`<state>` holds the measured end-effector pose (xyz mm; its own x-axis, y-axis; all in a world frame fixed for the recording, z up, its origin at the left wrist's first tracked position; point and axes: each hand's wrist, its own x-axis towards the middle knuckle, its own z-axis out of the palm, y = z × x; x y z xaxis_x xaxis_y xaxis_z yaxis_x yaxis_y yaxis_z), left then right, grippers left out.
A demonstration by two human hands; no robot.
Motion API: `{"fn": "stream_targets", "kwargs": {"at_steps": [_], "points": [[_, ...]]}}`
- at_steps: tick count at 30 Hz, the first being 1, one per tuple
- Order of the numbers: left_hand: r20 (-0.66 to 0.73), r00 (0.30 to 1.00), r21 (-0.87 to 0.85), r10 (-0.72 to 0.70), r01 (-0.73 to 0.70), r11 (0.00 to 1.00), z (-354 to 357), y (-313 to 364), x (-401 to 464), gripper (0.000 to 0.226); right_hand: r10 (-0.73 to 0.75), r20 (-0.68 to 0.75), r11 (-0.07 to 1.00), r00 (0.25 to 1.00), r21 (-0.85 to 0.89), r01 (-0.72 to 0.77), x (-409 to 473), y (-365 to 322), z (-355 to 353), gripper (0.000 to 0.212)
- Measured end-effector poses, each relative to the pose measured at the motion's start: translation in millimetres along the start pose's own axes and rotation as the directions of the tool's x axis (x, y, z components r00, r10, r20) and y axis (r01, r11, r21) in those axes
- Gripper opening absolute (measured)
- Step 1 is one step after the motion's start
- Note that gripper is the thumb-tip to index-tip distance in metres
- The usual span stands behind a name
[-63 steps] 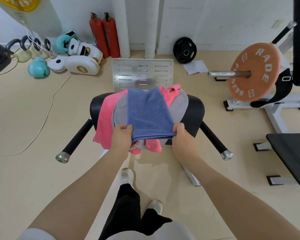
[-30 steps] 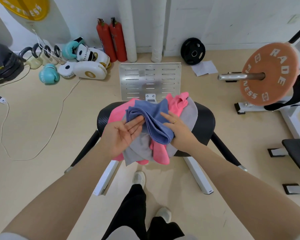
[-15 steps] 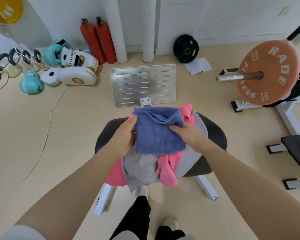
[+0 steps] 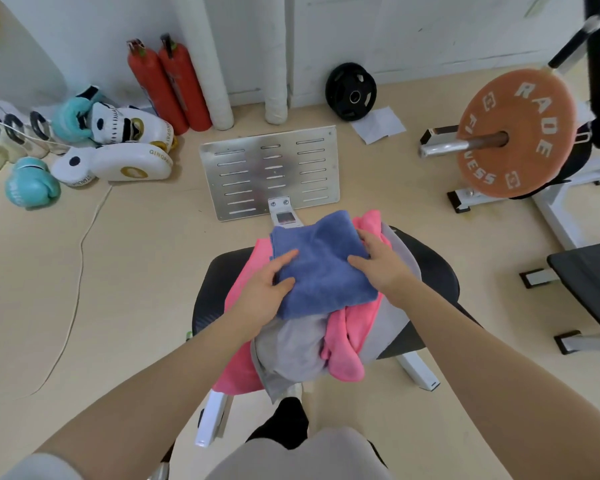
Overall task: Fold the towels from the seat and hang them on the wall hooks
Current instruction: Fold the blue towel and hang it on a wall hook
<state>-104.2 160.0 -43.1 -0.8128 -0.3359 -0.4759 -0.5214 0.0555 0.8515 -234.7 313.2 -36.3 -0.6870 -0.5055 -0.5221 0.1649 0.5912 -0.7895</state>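
- On the black seat (image 4: 433, 271) at the middle of the view lies a heap of towels, and the folded blue towel (image 4: 321, 268) sits on top of it.
- The left hand (image 4: 265, 292) grips the blue towel's edge at 9 o'clock, thumb on top and fingers curled under the cloth.
- The right hand (image 4: 378, 261) holds the edge at 3 o'clock, thumb lying on the top face and fingers wrapped over the far corner.
- Under the blue towel a grey towel (image 4: 291, 348) droops over the seat's near rim towards 6 o'clock.
- A pink towel (image 4: 347, 341) lies tangled with the grey one; pink cloth also shows at 9 o'clock of the heap and at its far corner by the right hand. Whether that is one pink towel or two cannot be told.
- At 12 o'clock from the seat, a slotted metal plate (image 4: 271, 171) lies on the floor.
- Two red fire extinguishers (image 4: 170, 81) lean on the wall at 11 o'clock, with boxing gloves (image 4: 32, 181) and white pads (image 4: 118, 164) at 10 o'clock.
- An orange weight plate (image 4: 516, 133) on a bar stands at 2 o'clock, and a small black weight plate (image 4: 350, 90) leans on the wall at 1 o'clock.
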Motion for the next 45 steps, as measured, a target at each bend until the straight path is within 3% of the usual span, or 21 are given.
{"fn": "stream_targets", "kwargs": {"at_steps": [2, 5, 8, 10, 12, 15, 18, 20, 21, 23, 25, 26, 27, 29, 31, 33, 36, 38, 41, 45], "points": [[-0.050, 0.997, 0.232, -0.050, 0.060, 0.971, 4, -6, 1, 0.049, 0.065, -0.074, 0.983, 0.995, -0.167, -0.076, 4, 3, 4, 0.051], [-0.137, 0.988, 0.361, -0.071, 0.117, 0.925, 8, -8, 4, 0.057, 0.109, -0.198, 0.948, 0.974, -0.273, -0.162, 5, 7, 5, 0.025], [-0.148, 0.984, 0.416, -0.102, 0.155, 0.896, 11, -6, 1, 0.061, 0.131, -0.183, 0.870, 0.974, -0.450, -0.202, -2, 6, 2, 0.042], [-0.145, 0.982, 0.450, -0.124, 0.177, 0.875, 12, -5, -1, 0.066, 0.178, -0.132, 0.861, 0.975, -0.458, -0.219, -6, 2, 7, 0.041], [-0.151, 0.978, 0.455, -0.147, 0.201, 0.868, 12, -6, -1, 0.070, 0.216, -0.090, 0.927, 0.972, -0.293, -0.233, -9, -7, 16, 0.034], [-0.145, 0.974, 0.472, -0.173, 0.221, 0.853, 12, -2, -4, 0.069, 0.223, -0.104, 0.967, 0.969, 0.153, -0.206, -12, -17, 28, 0.024], [-0.174, 0.974, 0.530, -0.148, 0.219, 0.819, 9, 6, -9, 0.063, 0.132, -0.164, 0.970, 0.978, 0.223, -0.094, -20, -18, 33, 0.011], [-0.179, 0.980, 0.564, -0.091, 0.178, 0.806, 6, 14, -11, 0.068, -0.011, -0.120, 0.976, 0.993, 0.216, 0.037, -34, -21, 29, 0.019], [-0.147, 0.988, 0.533, -0.049, 0.121, 0.837, 3, 19, -13, 0.076, -0.105, -0.087, 0.973, 0.991, 0.196, 0.121, -43, -23, 24, 0.026], [-0.115, 0.993, 0.247, 0.021, 0.008, 0.969, -3, 32, -21, 0.093, -0.265, -0.008, 0.951, 0.964, 0.164, 0.262, -59, -25, 11, 0.034], [-0.075, 0.994, 0.033, 0.075, -0.073, 0.997, -8, 41, -32, 0.109, -0.352, 0.062, 0.926, 0.934, 0.171, 0.337, -73, -28, -4, 0.035], [-0.013, 0.994, 0.033, 0.109, -0.109, 0.994, -10, 45, -39, 0.117, -0.371, 0.089, 0.918, 0.924, 0.184, 0.351, -81, -30, -11, 0.031], [0.044, 0.983, 0.029, 0.178, -0.180, 0.983, -13, 45, -42, 0.113, -0.379, 0.110, 0.915, 0.919, 0.194, 0.355, -89, -32, -17, 0.025], [0.187, 0.952, -0.020, 0.242, -0.243, 0.970, -13, 52, -58, 0.085, -0.381, 0.159, 0.918, 0.911, 0.186, 0.351, -105, -37, -26, 0.021], [0.234, 0.924, -0.049, 0.301, -0.297, 0.953, -10, 53, -76, 0.072, -0.374, 0.216, 0.927, 0.902, 0.121, 0.355, -120, -40, -32, 0.021], [0.215, 0.918, -0.073, 0.333, -0.325, 0.943, -3, 51, -92, 0.061, -0.357, 0.260, 0.933, 0.897, 0.052, 0.356, -132, -41, -36, 0.021], [0.211, 0.935, -0.196, 0.286, -0.247, 0.949, 15, 51, -118, 0.027, -0.361, 0.249, 0.927, 0.899, -0.006, 0.374, -146, -39, -39, 0.026], [0.192, 0.948, -0.225, 0.256, -0.211, 0.951, 24, 49, -130, 0.019, -0.374, 0.295, 0.902, 0.879, -0.103, 0.418, -156, -42, -37, 0.034], [0.118, 0.964, -0.275, 0.238, -0.198, 0.941, 21, 46, -147, 0.023, -0.351, 0.405, 0.818, 0.844, -0.307, 0.487, -170, -60, -28, 0.040], [-0.034, 0.944, -0.262, 0.329, -0.326, 0.908, -5, 43, -166, 0.045, -0.352, 0.394, 0.745, 0.849, -0.431, 0.509, -180, -94, -4, 0.021]]}}
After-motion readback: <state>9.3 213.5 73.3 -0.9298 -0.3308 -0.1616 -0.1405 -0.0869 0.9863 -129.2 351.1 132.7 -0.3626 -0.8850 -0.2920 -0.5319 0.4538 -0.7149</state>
